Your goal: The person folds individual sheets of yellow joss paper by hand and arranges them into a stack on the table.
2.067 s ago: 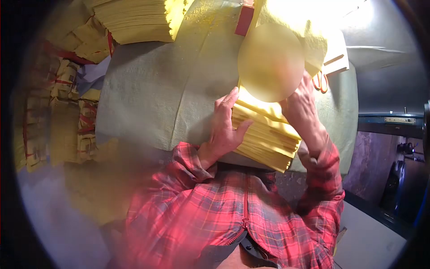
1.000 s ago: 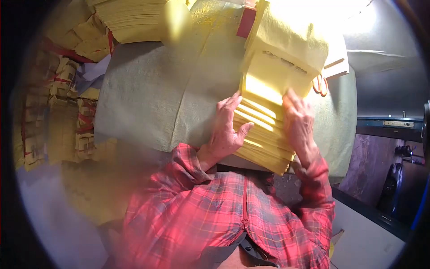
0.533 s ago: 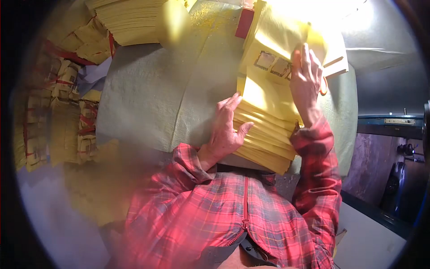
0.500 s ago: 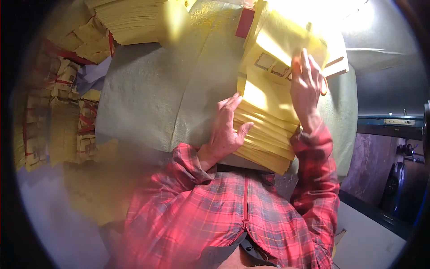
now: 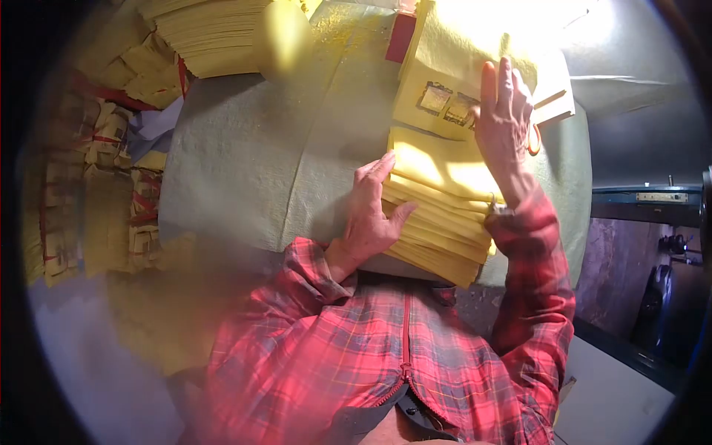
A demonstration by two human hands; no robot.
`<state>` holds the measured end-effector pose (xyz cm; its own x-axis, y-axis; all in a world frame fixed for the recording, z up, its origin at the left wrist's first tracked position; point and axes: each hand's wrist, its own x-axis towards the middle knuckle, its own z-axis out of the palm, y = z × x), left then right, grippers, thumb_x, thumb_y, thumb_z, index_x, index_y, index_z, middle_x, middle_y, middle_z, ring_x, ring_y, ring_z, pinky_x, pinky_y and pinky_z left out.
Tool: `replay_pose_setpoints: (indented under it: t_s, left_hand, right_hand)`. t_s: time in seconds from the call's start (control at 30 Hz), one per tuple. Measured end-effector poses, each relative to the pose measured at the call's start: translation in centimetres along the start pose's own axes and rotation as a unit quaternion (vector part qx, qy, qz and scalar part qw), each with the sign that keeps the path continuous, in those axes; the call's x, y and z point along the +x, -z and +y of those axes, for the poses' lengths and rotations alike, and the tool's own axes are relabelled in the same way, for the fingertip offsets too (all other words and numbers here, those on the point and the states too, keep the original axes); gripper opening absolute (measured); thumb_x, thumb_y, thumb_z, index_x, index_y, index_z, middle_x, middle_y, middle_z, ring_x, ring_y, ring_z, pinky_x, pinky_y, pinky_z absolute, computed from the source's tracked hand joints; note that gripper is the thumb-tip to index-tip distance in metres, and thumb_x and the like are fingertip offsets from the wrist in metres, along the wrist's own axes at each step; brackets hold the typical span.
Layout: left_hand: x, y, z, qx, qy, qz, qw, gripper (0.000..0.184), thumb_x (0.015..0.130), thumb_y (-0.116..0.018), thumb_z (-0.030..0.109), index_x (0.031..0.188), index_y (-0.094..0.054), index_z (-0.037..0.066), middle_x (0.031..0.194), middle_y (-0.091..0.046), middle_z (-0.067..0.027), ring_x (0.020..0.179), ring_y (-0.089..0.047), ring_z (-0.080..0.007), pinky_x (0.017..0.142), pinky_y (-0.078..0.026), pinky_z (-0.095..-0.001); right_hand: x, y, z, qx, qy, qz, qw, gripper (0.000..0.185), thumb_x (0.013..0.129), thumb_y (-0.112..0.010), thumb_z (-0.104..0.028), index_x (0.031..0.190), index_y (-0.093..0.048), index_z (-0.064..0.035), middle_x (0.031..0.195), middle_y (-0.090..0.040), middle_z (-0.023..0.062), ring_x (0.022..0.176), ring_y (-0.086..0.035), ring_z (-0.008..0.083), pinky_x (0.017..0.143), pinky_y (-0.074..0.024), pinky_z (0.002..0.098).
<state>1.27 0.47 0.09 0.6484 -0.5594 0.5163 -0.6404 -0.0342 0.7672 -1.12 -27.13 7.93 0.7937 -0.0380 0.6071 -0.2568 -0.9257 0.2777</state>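
Note:
A fanned pile of yellow paper sheets lies at the table's near edge. My left hand rests against the pile's left side, thumb spread over the top and fingers along the edge. Beyond it lies another yellow stack whose top sheet bears dark printed squares. My right hand lies on the right part of that sheet, with its fingers stretched out and pointing away from me. The far end of this stack is washed out by bright light.
Orange-handled scissors lie right of the far stack. A red block stands at its left. A thick yellow stack sits at the back left of the cloth-covered table. Tied paper bundles are piled at the far left.
My right hand has moved from the near pile to the far stack, where the top sheet now shows printed squares instead of a line of writing. My left hand has barely moved.

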Motion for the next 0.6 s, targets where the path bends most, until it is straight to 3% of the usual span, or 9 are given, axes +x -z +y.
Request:
replay_pose_setpoints:
  t_s: [0.1,0.2,0.3,0.4,0.43,0.5,0.53,0.6]
  left_hand:
    - [0.0,0.0,-0.1,-0.008,0.004,-0.005,1.000,0.081,0.092,-0.086,0.022,0.157,-0.044,-0.002,0.153,-0.054,-0.0235,0.136,-0.054,-0.0403,0.118,-0.044,-0.0480]
    - [-0.4,-0.2,-0.4,-0.019,0.010,0.002,1.000,0.080,0.092,-0.086,0.023,0.156,-0.045,-0.002,0.152,-0.054,-0.0241,0.135,-0.054,-0.0409,0.117,-0.044,-0.0487]
    - [-0.3,-0.2,-0.5,-0.024,0.014,0.001,1.000,0.081,0.090,-0.087,0.021,0.155,-0.044,-0.003,0.153,-0.054,-0.0256,0.135,-0.054,-0.0427,0.117,-0.043,-0.0502]
    - [-0.3,-0.1,-0.3,-0.023,0.022,-0.013,0.999,0.083,0.088,-0.088,0.018,0.154,-0.043,-0.004,0.153,-0.053,-0.0278,0.136,-0.053,-0.0457,0.118,-0.042,-0.0525]
    - [-0.3,-0.2,-0.4,-0.029,0.015,-0.010,0.999,0.084,0.087,-0.088,0.018,0.154,-0.043,-0.004,0.153,-0.053,-0.0277,0.135,-0.053,-0.0457,0.118,-0.043,-0.0526]
    - [-0.1,-0.2,-0.4,-0.037,0.002,0.003,0.999,0.084,0.087,-0.089,0.019,0.154,-0.043,-0.004,0.153,-0.053,-0.0275,0.135,-0.054,-0.0456,0.118,-0.043,-0.0529]
    - [-0.1,-0.2,-0.4,-0.034,0.001,0.006,0.999,0.084,0.087,-0.089,0.019,0.154,-0.043,-0.004,0.153,-0.053,-0.0275,0.135,-0.054,-0.0456,0.118,-0.043,-0.0529]
    - [0.0,-0.1,-0.1,-0.022,0.006,0.005,1.000,0.085,0.086,-0.089,0.018,0.154,-0.043,-0.003,0.155,-0.052,-0.0274,0.137,-0.052,-0.0460,0.118,-0.043,-0.0530]
  right_hand:
    - [-0.7,-1.5,1.5,-0.037,0.002,0.031,0.999,0.049,0.090,-0.075,-0.006,0.139,-0.069,-0.0021,0.161,-0.050,0.0254,0.133,-0.058,0.0413,0.108,-0.0488,0.0524]
    - [-4.8,1.3,0.0,-0.001,0.024,-0.007,1.000,0.038,0.093,-0.073,-0.008,0.131,-0.074,-0.0011,0.156,-0.057,0.0226,0.132,-0.060,0.0374,0.107,-0.0491,0.0525]
    - [-9.4,3.8,-1.9,0.086,-0.010,-0.091,0.992,0.029,0.094,-0.073,-0.009,0.121,-0.079,-0.0008,0.150,-0.063,0.0205,0.130,-0.062,0.0366,0.108,-0.0499,0.0523]
    - [-9.9,6.3,-2.9,0.300,-0.145,-0.278,0.901,0.042,0.091,-0.079,-0.008,0.132,-0.075,-0.0013,0.151,-0.062,0.0222,0.126,-0.065,0.0414,0.109,-0.0505,0.0538]
    - [-8.5,7.0,-3.1,0.299,-0.148,-0.279,0.900,0.042,0.091,-0.079,-0.008,0.132,-0.075,-0.0013,0.151,-0.062,0.0222,0.126,-0.065,0.0414,0.109,-0.0505,0.0538]
    - [-3.9,7.3,-3.0,0.238,-0.044,-0.135,0.961,0.048,0.090,-0.080,-0.008,0.137,-0.071,-0.0028,0.155,-0.056,0.0244,0.133,-0.059,0.0416,0.112,-0.0481,0.0547]
    - [-2.5,6.0,-2.7,0.240,-0.041,-0.133,0.961,0.048,0.090,-0.080,-0.008,0.137,-0.071,-0.0028,0.155,-0.056,0.0244,0.133,-0.059,0.0416,0.112,-0.0481,0.0547]
    - [-0.4,3.8,-2.2,0.115,-0.018,-0.051,0.992,0.067,0.089,-0.082,-0.008,0.152,-0.058,-0.0039,0.161,-0.047,0.0274,0.139,-0.053,0.0448,0.116,-0.0445,0.0567]
